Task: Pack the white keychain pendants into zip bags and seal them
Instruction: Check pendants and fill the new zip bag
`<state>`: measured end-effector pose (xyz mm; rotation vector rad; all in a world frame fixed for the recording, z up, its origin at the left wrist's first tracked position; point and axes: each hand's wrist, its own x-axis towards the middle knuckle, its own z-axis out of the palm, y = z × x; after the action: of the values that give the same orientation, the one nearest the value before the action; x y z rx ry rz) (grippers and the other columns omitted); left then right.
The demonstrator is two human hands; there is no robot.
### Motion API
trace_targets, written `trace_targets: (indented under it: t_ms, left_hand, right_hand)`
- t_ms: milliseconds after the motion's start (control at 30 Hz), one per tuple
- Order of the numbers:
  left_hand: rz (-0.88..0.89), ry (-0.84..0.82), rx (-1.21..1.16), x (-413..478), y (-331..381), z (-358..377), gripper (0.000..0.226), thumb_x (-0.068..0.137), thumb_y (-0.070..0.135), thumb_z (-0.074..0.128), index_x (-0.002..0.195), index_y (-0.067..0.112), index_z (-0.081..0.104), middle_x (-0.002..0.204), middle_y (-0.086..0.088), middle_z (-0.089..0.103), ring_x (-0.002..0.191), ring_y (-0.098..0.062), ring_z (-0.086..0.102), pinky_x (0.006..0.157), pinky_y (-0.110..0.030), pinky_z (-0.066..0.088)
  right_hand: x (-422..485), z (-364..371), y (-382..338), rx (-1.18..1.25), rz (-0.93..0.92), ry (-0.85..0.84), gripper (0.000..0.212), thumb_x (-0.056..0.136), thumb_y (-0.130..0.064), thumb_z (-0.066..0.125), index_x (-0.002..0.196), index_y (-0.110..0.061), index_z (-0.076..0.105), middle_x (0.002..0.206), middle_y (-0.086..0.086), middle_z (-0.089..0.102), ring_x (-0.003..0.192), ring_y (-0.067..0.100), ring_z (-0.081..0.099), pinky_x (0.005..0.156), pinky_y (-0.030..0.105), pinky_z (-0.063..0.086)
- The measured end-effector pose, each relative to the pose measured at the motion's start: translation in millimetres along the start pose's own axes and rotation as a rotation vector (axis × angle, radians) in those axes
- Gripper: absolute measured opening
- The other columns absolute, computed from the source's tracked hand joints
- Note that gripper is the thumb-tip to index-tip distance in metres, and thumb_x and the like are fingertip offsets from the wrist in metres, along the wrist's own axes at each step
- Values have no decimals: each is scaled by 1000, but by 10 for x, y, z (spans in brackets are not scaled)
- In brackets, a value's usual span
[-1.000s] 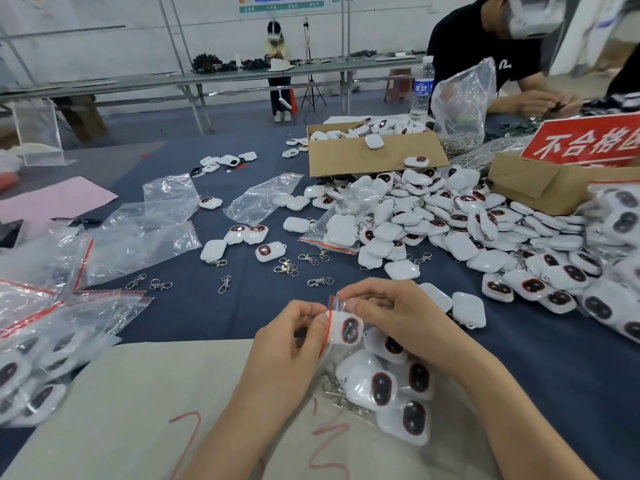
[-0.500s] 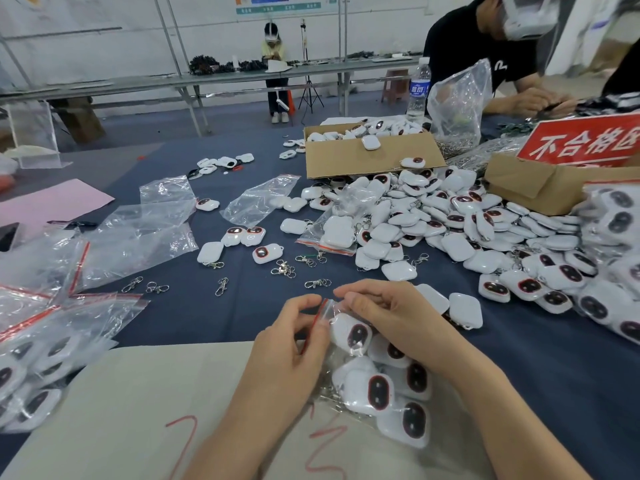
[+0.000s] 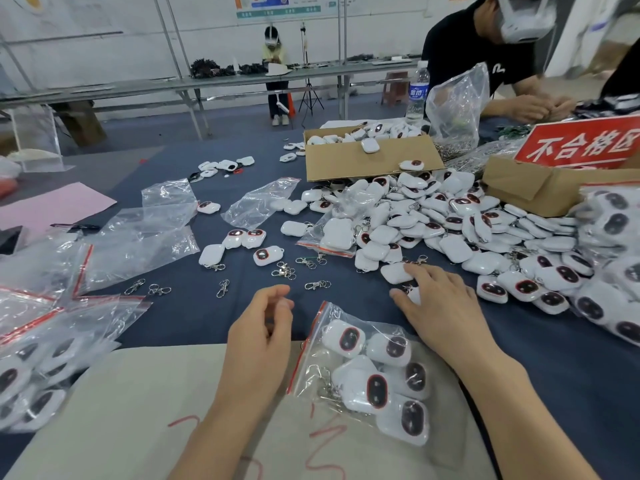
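A clear zip bag (image 3: 372, 372) with a red seal strip lies on the table between my hands, holding several white keychain pendants. My left hand (image 3: 259, 334) hovers just left of the bag, fingers loosely curled, holding nothing. My right hand (image 3: 438, 303) reaches forward past the bag, its fingers spread over loose white pendants (image 3: 396, 271) at the near edge of a big pendant pile (image 3: 450, 223). Whether it grips one I cannot tell.
Filled zip bags (image 3: 38, 368) lie at the left, empty bags (image 3: 138, 237) beyond them. Loose metal clasps (image 3: 284, 271) dot the blue cloth. Cardboard boxes (image 3: 367, 161) and a red sign (image 3: 581, 143) stand behind the pile. Another person (image 3: 491, 64) works at the far right.
Both hands let go of the zip bag's top; the bag now lies flat. My right hand moved forward to the loose pendants, and my left hand drew slightly left.
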<state>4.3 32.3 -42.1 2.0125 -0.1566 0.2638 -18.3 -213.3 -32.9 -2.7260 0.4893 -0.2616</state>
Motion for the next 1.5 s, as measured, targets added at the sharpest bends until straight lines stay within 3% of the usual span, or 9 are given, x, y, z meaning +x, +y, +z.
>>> trace_targets:
  t_ms: [233,433,600,800,1000,1133,1300,1400,1500]
  left_hand:
    - [-115,63,133,184,8,49,21,101,24,49,115,31,63,70,10,65,69,-8,59,66,-31,45]
    - [-152,58,516,345,153,180,28,101,26,39,122,28,57,108,6,67,85,-17,50,74,-35,37]
    - [-130,88,458,338,142,174,25,101,25,41,117,29,60,100,7,67,85,-20,55,73,-36,39]
    - [163,151,179,285,207,175,21,103,21,47,113,26,64,86,15,61,75,-8,55,71,-30,44]
    - [633,-49,137,107,506,252,26,96,38,58,113,21,69,90,8,60,86,-12,58,79,-27,46]
    - [793,-175,244,-4,573,433,32,90,37,61,112,15,70,95,5,63,86,-13,53,79,-34,43]
    - [663,-172,72,49,479,419,29,94,29,58,123,28,61,106,11,58,94,-11,59,83,-36,51]
    - [530,-101,-64,130,427,351,32,99,21,57,124,39,62,109,14,58,97,-9,62,83,-22,52]
    - [453,-76,-144,153,420,304,40,100,7,58,121,40,65,107,14,63,95,-7,63,77,-14,47]
  right_hand:
    - [47,-18,28,5,-26,102,42,100,-42,54,139,-26,55,127,3,54,115,26,47,100,40,38]
    - [46,-49,12,16,-41,113,37,102,-35,50,138,-24,55,112,5,58,103,26,53,94,39,41]
    - [22,-81,-34,164,-19,215,33,104,-32,48,132,-19,60,102,7,65,92,30,62,90,45,46]
    - [-13,-156,-168,694,-55,381,42,104,-48,34,122,-25,64,97,-7,58,86,11,57,79,28,48]
    - [-131,-191,-448,1145,-126,263,30,106,-42,37,105,-36,66,50,-14,38,48,3,36,48,13,34]
    - [-249,-171,-598,1221,-211,302,29,106,-39,40,103,-32,68,55,-4,38,52,9,42,51,15,40]
    - [-264,-194,-582,1258,-249,225,25,107,-26,45,101,-32,69,67,-3,59,70,6,56,68,14,46]
    - [-229,-175,-544,1295,-197,16,22,104,-19,53,110,-27,72,99,-8,73,95,11,68,86,24,54]
    - [-209,-145,-513,1254,-165,-193,21,101,-20,58,117,-22,71,102,-2,76,93,13,72,81,23,58]
